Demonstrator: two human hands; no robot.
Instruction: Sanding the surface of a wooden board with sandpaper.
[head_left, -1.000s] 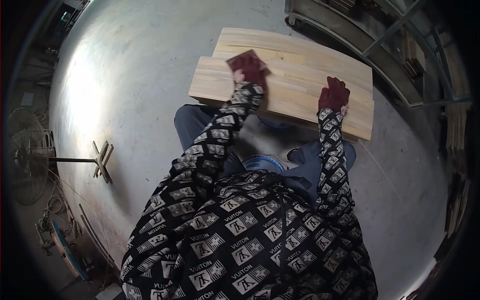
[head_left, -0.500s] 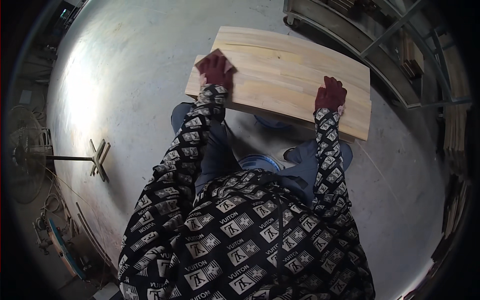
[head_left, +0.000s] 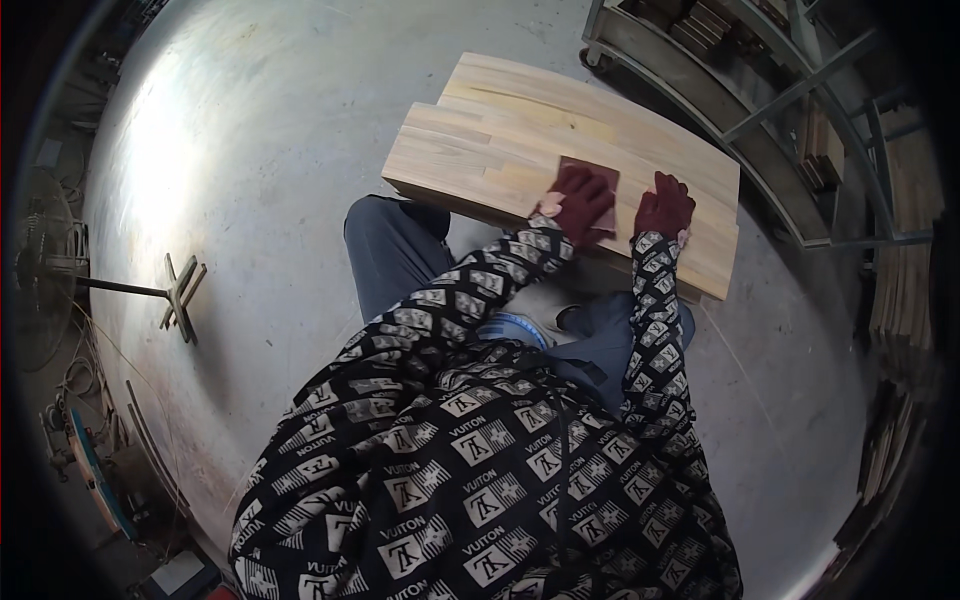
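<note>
Before me lies a pale wooden panel [head_left: 500,125] of joined strips, with a second one visible beneath its stepped edge. My left hand [head_left: 583,200], in a dark red glove, presses a reddish-brown sheet of sandpaper [head_left: 603,172] onto the near part of the wood, right of the middle. The sheet's corners stick out past the fingers. Close by on the right, my right hand [head_left: 664,205], gloved alike, rests on the panel near its right end with its fingers laid on the surface and nothing visible in them.
A metal rack [head_left: 700,95] on casters, loaded with wood pieces, stands beyond the panel at far right. Stacked boards [head_left: 905,290] line the right side. To the left stand a fan [head_left: 45,270] and a crossed-leg base [head_left: 182,298]. A blue-rimmed bucket [head_left: 515,328] sits between my legs.
My left hand has slid the sandpaper from the panel's left end rightward and nearer, close to my right hand. The right hand stays on the panel's right part. The view has shifted slightly.
</note>
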